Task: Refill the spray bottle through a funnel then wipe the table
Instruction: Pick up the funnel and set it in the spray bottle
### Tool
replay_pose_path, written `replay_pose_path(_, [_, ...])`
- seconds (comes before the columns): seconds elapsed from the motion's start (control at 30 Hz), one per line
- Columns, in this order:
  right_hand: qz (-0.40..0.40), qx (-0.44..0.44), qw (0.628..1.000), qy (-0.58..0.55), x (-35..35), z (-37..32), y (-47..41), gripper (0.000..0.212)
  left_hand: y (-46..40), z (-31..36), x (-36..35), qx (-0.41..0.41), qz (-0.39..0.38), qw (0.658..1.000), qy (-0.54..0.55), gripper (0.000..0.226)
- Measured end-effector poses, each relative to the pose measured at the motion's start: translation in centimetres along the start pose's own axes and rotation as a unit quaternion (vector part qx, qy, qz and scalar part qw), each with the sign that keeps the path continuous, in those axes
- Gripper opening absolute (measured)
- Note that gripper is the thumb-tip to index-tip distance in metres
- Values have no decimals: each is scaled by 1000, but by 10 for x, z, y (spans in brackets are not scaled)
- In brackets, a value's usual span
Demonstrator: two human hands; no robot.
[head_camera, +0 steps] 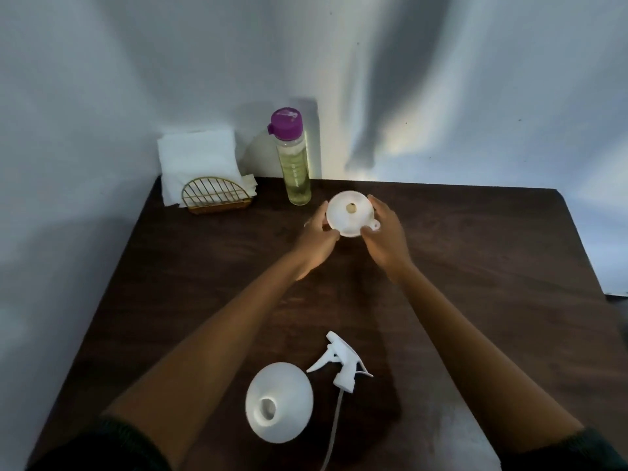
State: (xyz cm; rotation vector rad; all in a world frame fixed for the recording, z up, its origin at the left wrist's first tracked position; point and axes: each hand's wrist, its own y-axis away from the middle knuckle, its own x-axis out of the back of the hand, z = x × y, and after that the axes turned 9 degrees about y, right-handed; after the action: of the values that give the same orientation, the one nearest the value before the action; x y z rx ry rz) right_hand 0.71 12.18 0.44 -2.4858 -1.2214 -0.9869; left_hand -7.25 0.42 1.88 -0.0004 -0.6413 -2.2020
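White plastic funnel (350,214) sits between both hands above the far middle of the dark wooden table (475,266), its wide mouth turned up toward the camera and its small tab handle pointing right. The left hand (317,244) and right hand (385,237) each curl their fingers around its rim. Behind it stands 1 clear bottle (295,164) with a purple cap, upright, holding pale yellowish liquid. Near the front edge the white spray bottle (279,402) stands open-necked; whether it holds anything cannot be told. Its trigger head (343,365) lies just beside it, tube trailing toward the camera. Napkins (198,161) fill a gold wire holder (217,195).
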Motion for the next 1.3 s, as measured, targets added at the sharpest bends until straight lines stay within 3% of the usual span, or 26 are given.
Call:
replay_pose_path(0.17, [62,58,995,-44,16,-24,73,46,86,-1,19,-55,-14,998,12,67])
replay_pose_path(0.47, [84,95,987,-96,29,-72,179,38,216,-27,54,-126,-10,990,63,52])
replay_pose_path(0.77, [64,99,988,-97,30,-106,240,36,261,-78,79,-120,-23,989,-88,23])
replay_pose_path(0.97, [46,87,994,-54,24,-109,259,34,263,-99,74,-124,34,982,-136,43])
replay_pose_path(1.3, [56,87,995,0,11,-104,271,33,265,-105,74,-136,76,974,-166,49])
